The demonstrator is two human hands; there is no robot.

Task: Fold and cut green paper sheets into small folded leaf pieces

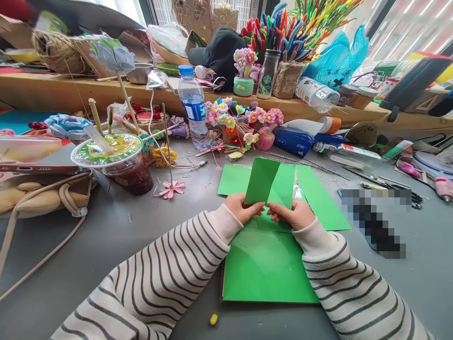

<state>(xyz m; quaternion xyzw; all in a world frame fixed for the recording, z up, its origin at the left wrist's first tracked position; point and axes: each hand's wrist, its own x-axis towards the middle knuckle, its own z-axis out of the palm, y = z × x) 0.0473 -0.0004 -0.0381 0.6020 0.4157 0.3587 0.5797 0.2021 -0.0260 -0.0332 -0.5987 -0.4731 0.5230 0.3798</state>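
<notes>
Both hands are pinched close together over a stack of green paper. My left hand [242, 208] grips a rectangular piece of green paper [261, 180], which stands up from the fingers and has a slightly uneven right edge. Beside it, the fingers of my right hand [292, 214] are closed on a second green paper part [285, 184]. Whether these two parts still join near the fingertips cannot be made out. Underneath lie a large green sheet [269, 271] in front and another green sheet [318, 196] behind to the right.
Left stands a lidded drink cup [130, 174], near a pink paper flower on a stick [171, 190]. A water bottle [193, 111] and crocheted flowers [226, 113] line the back. A blurred-out phone-like object [375, 226] lies right. One yellow bit [213, 319] lies in front.
</notes>
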